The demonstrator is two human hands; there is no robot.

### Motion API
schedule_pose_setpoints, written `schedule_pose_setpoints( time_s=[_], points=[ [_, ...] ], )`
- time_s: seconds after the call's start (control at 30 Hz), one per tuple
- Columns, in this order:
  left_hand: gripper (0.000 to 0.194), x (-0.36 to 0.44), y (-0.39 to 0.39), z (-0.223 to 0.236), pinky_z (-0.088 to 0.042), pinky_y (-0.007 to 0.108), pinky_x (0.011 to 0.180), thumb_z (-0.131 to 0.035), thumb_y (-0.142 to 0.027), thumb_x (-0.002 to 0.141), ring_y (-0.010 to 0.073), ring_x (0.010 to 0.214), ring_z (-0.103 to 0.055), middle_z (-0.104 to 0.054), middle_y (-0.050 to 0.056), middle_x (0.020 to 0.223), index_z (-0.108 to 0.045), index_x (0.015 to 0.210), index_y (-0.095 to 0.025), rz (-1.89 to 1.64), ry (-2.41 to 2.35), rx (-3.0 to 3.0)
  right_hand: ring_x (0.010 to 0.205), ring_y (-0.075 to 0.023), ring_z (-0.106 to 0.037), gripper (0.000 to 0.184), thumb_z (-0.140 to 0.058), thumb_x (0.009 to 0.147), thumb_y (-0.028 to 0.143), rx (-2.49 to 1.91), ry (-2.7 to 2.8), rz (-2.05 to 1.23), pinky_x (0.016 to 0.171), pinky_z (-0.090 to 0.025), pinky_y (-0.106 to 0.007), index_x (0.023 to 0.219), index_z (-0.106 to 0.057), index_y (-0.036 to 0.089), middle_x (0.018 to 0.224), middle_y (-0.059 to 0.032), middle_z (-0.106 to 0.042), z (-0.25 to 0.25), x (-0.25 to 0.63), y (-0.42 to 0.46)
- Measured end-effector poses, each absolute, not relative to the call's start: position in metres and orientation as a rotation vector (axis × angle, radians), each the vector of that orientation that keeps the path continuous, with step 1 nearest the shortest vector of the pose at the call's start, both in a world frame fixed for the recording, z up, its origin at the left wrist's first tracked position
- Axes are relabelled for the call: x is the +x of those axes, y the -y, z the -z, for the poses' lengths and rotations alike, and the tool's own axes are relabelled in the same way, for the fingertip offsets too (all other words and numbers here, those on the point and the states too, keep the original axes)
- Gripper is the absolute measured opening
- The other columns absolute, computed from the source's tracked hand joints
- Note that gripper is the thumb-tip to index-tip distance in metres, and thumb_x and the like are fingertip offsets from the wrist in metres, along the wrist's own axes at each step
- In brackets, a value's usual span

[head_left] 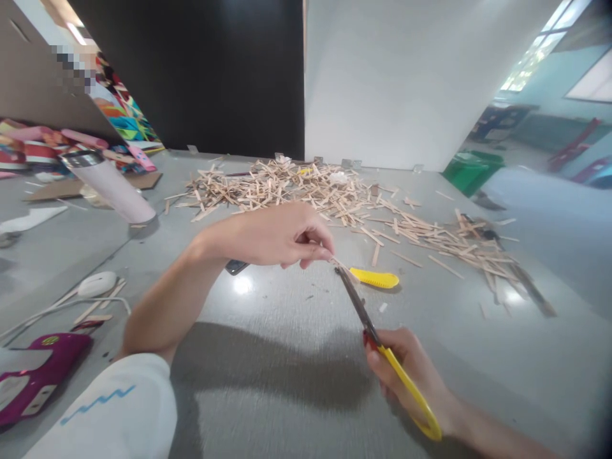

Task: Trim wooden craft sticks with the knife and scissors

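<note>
My left hand point(282, 236) is closed in a pinch on a thin wooden stick point(345, 266) that pokes out to the right of its fingertips. My right hand point(411, 373) grips yellow-handled scissors point(377, 341). Their dark blades point up and to the left, and the tips reach the stick's free end. Both hands hover over a grey table point(287, 357). A yellow utility knife point(375, 278) lies on the table just beyond the blade tips.
A big heap of wooden sticks point(335, 197) spreads across the far side of the table. A pale pink bottle point(112, 185) stands at the left. Nearer me at the left lie a magenta tool point(33, 376) and a white object point(95, 284). A green bin point(471, 169) stands beyond the table, right.
</note>
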State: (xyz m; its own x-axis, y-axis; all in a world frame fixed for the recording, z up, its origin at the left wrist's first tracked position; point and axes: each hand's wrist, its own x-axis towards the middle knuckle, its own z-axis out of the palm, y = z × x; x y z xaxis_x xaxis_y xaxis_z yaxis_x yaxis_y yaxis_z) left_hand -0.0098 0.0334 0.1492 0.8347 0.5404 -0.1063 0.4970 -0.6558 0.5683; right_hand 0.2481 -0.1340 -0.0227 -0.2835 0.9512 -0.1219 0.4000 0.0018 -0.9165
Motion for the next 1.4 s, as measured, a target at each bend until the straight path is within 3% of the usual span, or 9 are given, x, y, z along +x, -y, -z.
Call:
schedule_pose_setpoints(
  time_s=[0.23, 0.43, 0.63, 0.77, 1.2, 1.4],
  points=[
    [0.031, -0.008, -0.03, -0.149, -0.035, 0.027, 0.056, -0.062, -0.028, 0.104, 0.0098, 0.052, -0.053, -0.065, -0.003, 0.062, -0.076, 0.078, -0.018, -0.125, -0.725, 2.492, 0.053, -0.0121, -0.036, 0.071, -0.045, 0.101, 0.088, -1.416, 1.745, -1.291, 0.048, -0.029, -0.026, 0.069, -0.037, 0.026, 0.061, 0.0044, -0.033, 0.018, 0.247, 0.131],
    [0.036, -0.003, -0.027, -0.147, -0.035, 0.026, 0.056, -0.063, -0.025, 0.102, 0.0085, 0.048, -0.051, -0.063, -0.004, 0.057, -0.066, 0.067, -0.018, -0.132, -0.754, 2.483, 0.053, -0.0118, -0.035, 0.072, -0.044, 0.101, 0.09, -1.424, 1.744, -1.287, 0.047, -0.028, -0.026, 0.069, -0.035, 0.026, 0.063, 0.0052, -0.03, 0.02, 0.246, 0.131],
    [0.027, 0.003, -0.023, -0.142, -0.038, 0.026, 0.061, -0.061, -0.021, 0.103, 0.0097, 0.052, -0.056, -0.066, -0.004, 0.06, -0.076, 0.08, -0.018, -0.108, -0.778, 2.497, 0.051, -0.0112, -0.04, 0.069, -0.052, 0.102, 0.085, -1.41, 1.642, -1.388, 0.046, -0.032, -0.024, 0.07, -0.039, 0.025, 0.064, 0.0057, -0.033, 0.025, 0.248, 0.136],
    [0.03, 0.006, -0.023, -0.139, -0.037, 0.027, 0.062, -0.06, -0.023, 0.105, 0.0102, 0.055, -0.055, -0.067, -0.003, 0.063, -0.072, 0.078, -0.018, -0.114, -0.808, 2.526, 0.047, -0.0095, -0.041, 0.068, -0.055, 0.1, 0.086, -1.423, 1.56, -1.483, 0.044, -0.034, -0.022, 0.073, -0.042, 0.025, 0.063, 0.0071, -0.035, 0.027, 0.248, 0.138],
    [0.036, 0.005, -0.024, -0.138, -0.038, 0.026, 0.056, -0.062, -0.03, 0.105, 0.0103, 0.05, -0.056, -0.067, -0.002, 0.061, -0.063, 0.071, -0.018, -0.107, -0.822, 2.43, 0.04, -0.0082, -0.034, 0.075, -0.054, 0.097, 0.092, -1.432, 1.545, -1.474, 0.039, -0.024, -0.023, 0.065, -0.039, 0.026, 0.049, 0.0078, -0.033, 0.018, 0.242, 0.134],
    [0.052, 0.003, -0.025, -0.139, -0.039, 0.025, 0.051, -0.062, -0.045, 0.107, 0.0104, 0.044, -0.055, -0.062, -0.001, 0.052, -0.061, 0.062, -0.019, -0.139, -0.802, 2.339, 0.042, -0.0089, -0.032, 0.075, -0.053, 0.098, 0.092, -1.423, 1.562, -1.43, 0.039, -0.021, -0.024, 0.064, -0.04, 0.026, 0.048, 0.0066, -0.035, 0.016, 0.242, 0.136]
  ],
)
